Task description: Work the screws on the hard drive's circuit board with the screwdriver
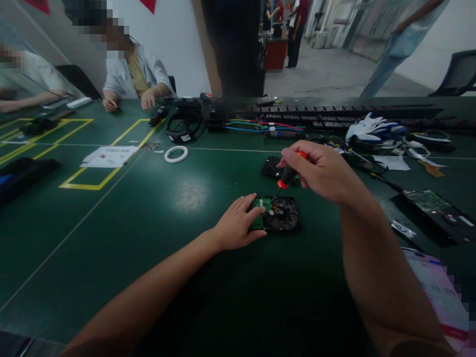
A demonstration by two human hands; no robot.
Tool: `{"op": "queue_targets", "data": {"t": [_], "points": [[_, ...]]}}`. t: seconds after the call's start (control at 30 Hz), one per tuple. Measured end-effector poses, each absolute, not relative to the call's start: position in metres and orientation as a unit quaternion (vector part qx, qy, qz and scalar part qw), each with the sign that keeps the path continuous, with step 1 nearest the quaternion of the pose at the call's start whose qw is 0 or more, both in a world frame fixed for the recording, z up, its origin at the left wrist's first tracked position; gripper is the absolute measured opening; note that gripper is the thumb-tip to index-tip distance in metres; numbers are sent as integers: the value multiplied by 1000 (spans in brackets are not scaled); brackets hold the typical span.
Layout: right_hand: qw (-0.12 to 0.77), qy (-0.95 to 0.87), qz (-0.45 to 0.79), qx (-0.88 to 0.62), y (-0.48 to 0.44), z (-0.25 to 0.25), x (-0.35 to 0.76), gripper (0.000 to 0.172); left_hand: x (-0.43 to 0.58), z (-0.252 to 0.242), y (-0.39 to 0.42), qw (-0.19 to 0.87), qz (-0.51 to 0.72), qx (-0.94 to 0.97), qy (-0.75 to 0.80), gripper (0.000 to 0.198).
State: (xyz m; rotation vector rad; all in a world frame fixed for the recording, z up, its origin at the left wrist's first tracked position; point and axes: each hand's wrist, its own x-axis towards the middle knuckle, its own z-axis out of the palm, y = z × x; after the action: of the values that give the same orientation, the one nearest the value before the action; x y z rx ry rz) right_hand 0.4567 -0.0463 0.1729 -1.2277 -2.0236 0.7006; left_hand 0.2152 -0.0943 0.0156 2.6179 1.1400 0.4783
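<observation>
A black hard drive (pixel 283 214) with a green circuit board lies flat on the green table (pixel 156 233) in front of me. My left hand (pixel 238 223) grips its left edge, fingers curled over the board. My right hand (pixel 323 171) is closed round a red and black screwdriver (pixel 289 173). The screwdriver slants down to the left and its tip rests on the drive near the board's right edge. A second dark part (pixel 270 167) lies just behind the drive.
A white tape ring (pixel 176 154) and a paper sheet (pixel 110 156) lie at the left, inside yellow floor-style markings. Coloured cables (pixel 260 126), white and blue gloves (pixel 372 128), a circuit board (pixel 431 203) and a phone (pixel 439 292) sit right. Two people sit at the far left.
</observation>
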Motion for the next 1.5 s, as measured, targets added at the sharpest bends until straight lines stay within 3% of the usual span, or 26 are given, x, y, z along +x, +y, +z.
{"op": "queue_targets", "data": {"t": [0.17, 0.37, 0.77, 1.03, 1.5], "points": [[334, -708, 415, -464, -36, 171, 468, 40, 215, 14, -94, 139, 181, 892, 390, 63], [323, -691, 476, -439, -42, 175, 469, 36, 211, 5, -92, 125, 197, 893, 385, 64], [358, -660, 468, -466, -49, 173, 468, 36, 212, 2, -92, 135, 208, 891, 379, 65], [324, -689, 462, -454, -51, 184, 458, 27, 212, 1, -92, 133, 211, 890, 381, 65], [345, -686, 478, -426, -53, 172, 476, 38, 208, -1, -91, 129, 211, 890, 382, 68]]}}
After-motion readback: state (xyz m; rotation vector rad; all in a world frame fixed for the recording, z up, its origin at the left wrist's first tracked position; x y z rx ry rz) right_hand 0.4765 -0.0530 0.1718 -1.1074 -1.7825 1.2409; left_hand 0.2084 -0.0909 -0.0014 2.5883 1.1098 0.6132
